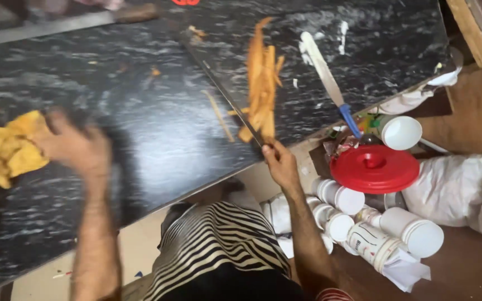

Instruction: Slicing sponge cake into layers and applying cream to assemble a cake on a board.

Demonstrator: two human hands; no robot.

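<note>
My right hand (279,163) grips the handle end of a long dark knife (221,89) at the near edge of the black marbled counter (140,128). The blade lies flat and runs up and away to the left. Beside it lies a pile of thin orange strips (261,78). My left hand (76,145) is blurred with its fingers spread, over the counter next to a heap of yellow fried pieces (4,147) at the left edge. It touches or nearly touches the heap.
A white spatula with a blue handle (327,75) lies on the counter to the right. Below the counter edge on the floor stand several white plastic tubs (397,228), a red lid (374,167) and white bags (464,189). Another long blade (57,23) rests at the top left.
</note>
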